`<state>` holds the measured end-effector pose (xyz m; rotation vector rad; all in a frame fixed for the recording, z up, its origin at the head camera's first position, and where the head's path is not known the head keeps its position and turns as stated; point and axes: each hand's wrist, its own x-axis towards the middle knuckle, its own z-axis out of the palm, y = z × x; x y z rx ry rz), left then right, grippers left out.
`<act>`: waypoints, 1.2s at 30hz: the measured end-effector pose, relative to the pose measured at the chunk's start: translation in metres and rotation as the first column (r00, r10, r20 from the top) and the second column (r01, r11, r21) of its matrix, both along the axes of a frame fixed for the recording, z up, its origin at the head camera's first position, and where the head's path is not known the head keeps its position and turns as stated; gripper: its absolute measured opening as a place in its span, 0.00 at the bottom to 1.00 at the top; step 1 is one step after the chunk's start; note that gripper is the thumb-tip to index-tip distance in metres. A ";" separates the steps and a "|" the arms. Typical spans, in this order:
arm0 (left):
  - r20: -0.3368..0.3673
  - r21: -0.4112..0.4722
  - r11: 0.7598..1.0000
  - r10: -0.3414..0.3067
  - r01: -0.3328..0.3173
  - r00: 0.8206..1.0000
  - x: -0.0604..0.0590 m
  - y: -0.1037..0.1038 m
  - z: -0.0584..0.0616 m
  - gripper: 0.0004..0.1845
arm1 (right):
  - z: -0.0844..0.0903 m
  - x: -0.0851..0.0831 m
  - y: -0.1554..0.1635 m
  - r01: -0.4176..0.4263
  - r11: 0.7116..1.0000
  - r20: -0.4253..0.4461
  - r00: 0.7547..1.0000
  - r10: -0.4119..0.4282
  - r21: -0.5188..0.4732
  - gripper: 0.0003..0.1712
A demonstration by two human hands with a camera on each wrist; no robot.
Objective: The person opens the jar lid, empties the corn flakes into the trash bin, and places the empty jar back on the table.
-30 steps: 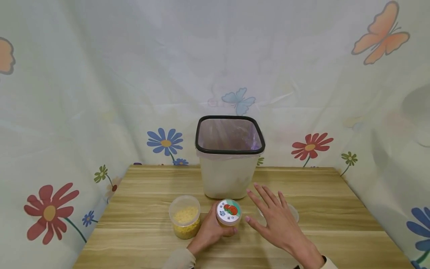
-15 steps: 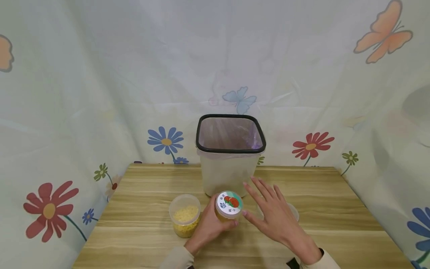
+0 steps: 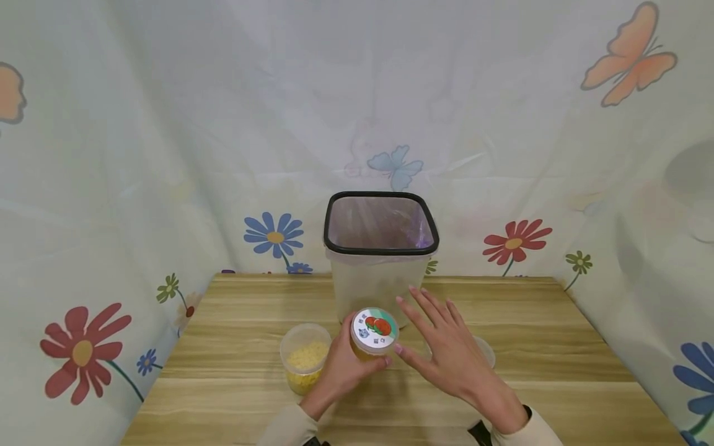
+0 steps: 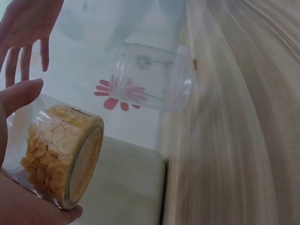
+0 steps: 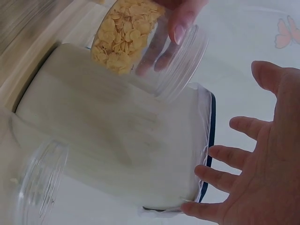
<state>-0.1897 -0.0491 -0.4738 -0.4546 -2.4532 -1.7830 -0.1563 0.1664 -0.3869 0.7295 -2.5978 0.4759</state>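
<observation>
My left hand point(image 3: 346, 368) grips a clear plastic jar point(image 4: 61, 154), its thumb and fingers curled round the side. Pale yellow flakes fill the lower part of this jar, and its round lid point(image 3: 375, 328) carries a label with red tomatoes. The jar is lifted over the table and leans a little. To its right, my right hand point(image 3: 454, 353) hovers with spread, straight fingers, its thumb tip close to the lid. A second jar point(image 3: 304, 359), open at the top and part full of small yellow pieces, stands left of my left hand.
A white waste bin point(image 3: 379, 285) with a black rim and a clear liner stands behind the hands. A clear jar point(image 4: 150, 77) stands on the wooden table point(image 3: 558, 384) at the right, partly behind my right hand. Flowered cloth point(image 3: 167, 155) surrounds the table's back and sides.
My left hand has raised the flake jar up from the table, a little forward. My right hand has shifted slightly left and up alongside it, fingers still spread.
</observation>
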 end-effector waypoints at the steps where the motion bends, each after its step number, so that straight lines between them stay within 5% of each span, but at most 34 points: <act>1: -0.004 -0.003 1.000 0.002 -0.002 1.000 0.000 0.000 0.002 0.55 | 0.001 0.000 -0.001 -0.004 1.000 -0.002 1.000 0.004 -0.001 0.44; 12: -0.083 -0.041 0.999 0.028 -0.031 0.996 0.003 -0.003 0.023 0.54 | 0.008 -0.001 -0.009 -0.048 0.998 -0.041 0.998 0.047 -0.039 0.45; 17: -0.190 -0.118 0.990 0.054 -0.077 0.980 0.003 -0.003 0.031 0.53 | 0.010 -0.004 -0.013 -0.067 0.994 -0.056 0.996 0.062 -0.082 0.46; 27: -0.463 -0.262 0.940 0.075 -0.217 0.883 0.007 0.002 0.043 0.51 | 0.016 -0.007 -0.024 -0.094 0.989 -0.038 0.995 0.090 -0.113 0.47; 36: -0.565 -0.309 0.901 0.084 -0.305 0.821 0.008 0.005 0.045 0.51 | 0.014 -0.009 -0.038 -0.063 0.984 -0.021 0.998 0.061 -0.168 0.46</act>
